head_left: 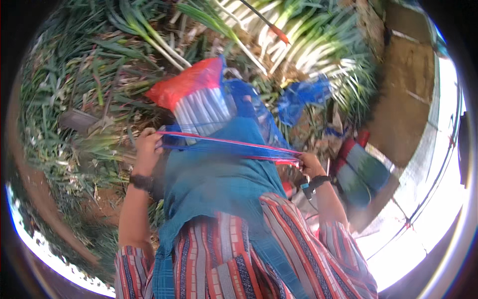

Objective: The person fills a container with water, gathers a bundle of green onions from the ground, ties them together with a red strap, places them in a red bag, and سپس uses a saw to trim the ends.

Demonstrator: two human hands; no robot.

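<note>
A long band of thin red, white and blue plastic (226, 142) is pulled taut across my lap, between my two hands. My left hand (147, 145) is closed on its left end, and my right hand (310, 164) grips the right end. Whether it is a bag's edge or a loose strip cannot be made out. Just beyond it lies a red plastic bag (186, 84) with pale, silvery stripes. Blue plastic (249, 102) is bunched beside that bag. A teal cloth (224, 174) covers my lap beneath the band.
Green onions with white stalks (308, 50) are heaped at the far right. Loose green leaves (74, 55) cover the ground at left. A red-tipped rod (280, 35) reaches over the onions. Crumpled blue plastic (301, 99) and brown cardboard (403, 70) lie at right.
</note>
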